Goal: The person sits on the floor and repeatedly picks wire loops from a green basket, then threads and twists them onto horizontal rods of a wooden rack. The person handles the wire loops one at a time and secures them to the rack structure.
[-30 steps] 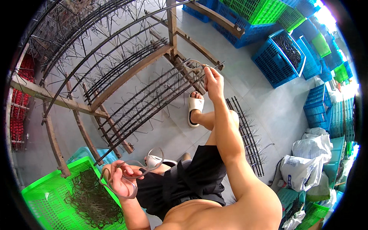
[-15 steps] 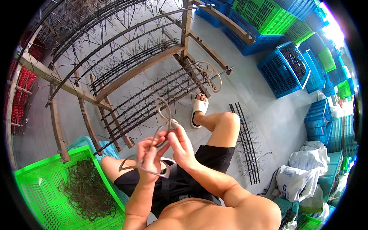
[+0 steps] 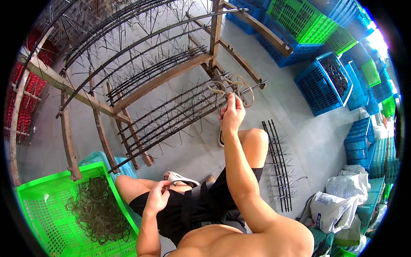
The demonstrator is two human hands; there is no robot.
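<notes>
My right hand (image 3: 232, 115) reaches out to the right end of a low rack of dark hooked rods (image 3: 171, 113). Its fingers pinch a greyish bent loop piece (image 3: 217, 87), shaped like a scissor handle. A similar tan loop piece (image 3: 251, 99) hangs at the rod ends just beyond the fingertips and overlaps it in view. Low over my lap, my left hand (image 3: 157, 199) is closed, thumb against fingers, by a white sandal (image 3: 183, 179). Something thin and dark shows at its fingertips, too small to make out.
A green basket (image 3: 36, 188) holding tangled dark loops (image 3: 100, 210) stands at the left. The wooden frame (image 3: 165, 81) carries more hooked rods. Loose hooked rods (image 3: 278, 167) lie on the floor right of my knee. Blue crates (image 3: 317, 83) and white sacks (image 3: 329, 210) line the right side.
My hands have parted. The right went forward and right to the rod ends with a loop piece; the left dropped toward my lap. The loop piece formerly around my left hand is no longer distinct there.
</notes>
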